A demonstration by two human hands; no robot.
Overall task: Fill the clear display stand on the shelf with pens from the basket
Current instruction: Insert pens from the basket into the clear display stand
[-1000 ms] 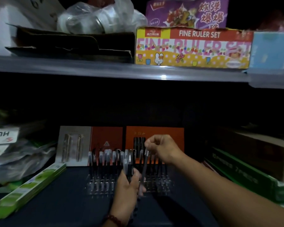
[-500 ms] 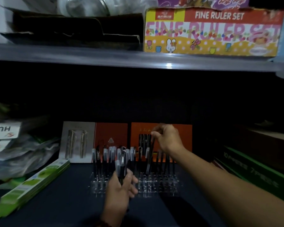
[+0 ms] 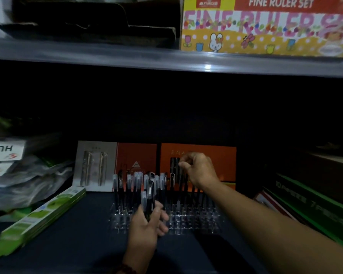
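On the shelf (image 3: pixel 77 244), the right hand (image 3: pixel 200 169) pinches one pen (image 3: pixel 183 186) by its top over the clear stand (image 3: pixel 186 224), the left hand (image 3: pixel 147 226) grips spare pens (image 3: pixel 148 196); lower it vertically into a free socket.

Up top there's a bright yellow-and-red cardboard "FINE RULER SET" box (image 3: pixel 265 26) beside a torn dark cardboard box (image 3: pixel 87 20). Lower shelf: orange backing cards (image 3: pixel 198 155) at the back, long green flat packs (image 3: pixel 42 216) on the left, crumpled plastic bags (image 3: pixel 28 180) behind those.
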